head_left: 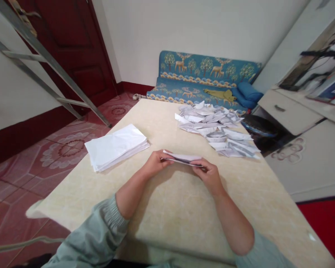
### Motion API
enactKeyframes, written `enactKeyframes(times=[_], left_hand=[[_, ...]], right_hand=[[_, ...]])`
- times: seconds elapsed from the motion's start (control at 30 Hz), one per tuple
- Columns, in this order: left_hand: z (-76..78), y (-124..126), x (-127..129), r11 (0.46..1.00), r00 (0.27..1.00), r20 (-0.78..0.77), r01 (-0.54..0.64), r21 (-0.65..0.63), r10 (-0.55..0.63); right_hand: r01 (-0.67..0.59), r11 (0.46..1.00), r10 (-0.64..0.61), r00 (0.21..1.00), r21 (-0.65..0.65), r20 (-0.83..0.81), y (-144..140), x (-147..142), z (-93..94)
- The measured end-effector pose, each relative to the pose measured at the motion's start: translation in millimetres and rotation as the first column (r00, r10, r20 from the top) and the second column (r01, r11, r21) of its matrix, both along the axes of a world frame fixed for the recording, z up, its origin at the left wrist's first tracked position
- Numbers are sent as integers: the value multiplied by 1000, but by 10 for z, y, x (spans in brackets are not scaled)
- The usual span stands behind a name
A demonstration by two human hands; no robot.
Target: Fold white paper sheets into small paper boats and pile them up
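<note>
A folded white paper piece [182, 158] is held a little above the beige table [184, 219], near its middle. My left hand [155, 163] pinches its left end and my right hand [208, 174] pinches its right end. To the left lies a flat stack of white sheets [115, 146]. At the far right of the table sits a heap of several folded paper pieces [217, 130].
A metal ladder [44, 59] leans at the left before a dark red door [72, 44]. A blue patterned sofa cushion [203, 80] lies on the floor beyond the table. White cabinets and a drawer [287, 111] stand at the right.
</note>
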State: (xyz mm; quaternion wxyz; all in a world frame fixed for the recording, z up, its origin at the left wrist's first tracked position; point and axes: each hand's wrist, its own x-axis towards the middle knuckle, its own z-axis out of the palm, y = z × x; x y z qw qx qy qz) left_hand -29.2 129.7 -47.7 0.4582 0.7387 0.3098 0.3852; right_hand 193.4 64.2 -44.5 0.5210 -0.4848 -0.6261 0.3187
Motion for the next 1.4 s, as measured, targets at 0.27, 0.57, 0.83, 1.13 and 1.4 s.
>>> enactKeyframes(times=[0.27,0.57,0.83,1.13,1.4], left_hand=[[7,-54,71,950,968,44,-232,-210,246],[-4,-22,116,928,954,136,-216,-303,266],[-31,-31,150,900,915,240,-222,-375,325],[52,-52,165,900,868,291,-319,-296,403],[46,-51,180,903,858,314,-326,-279,407]], right_hand=[[215,975,-220,969,-55,-114,8,36,-20],[153,970,-206,929,-188,-307,67,32,-89],[216,976,-213,966,6,-150,37,-34,19],[328,944,-320,898,-28,-300,78,-18,-23],[349,932,-359,842,-101,-402,73,20,-59]])
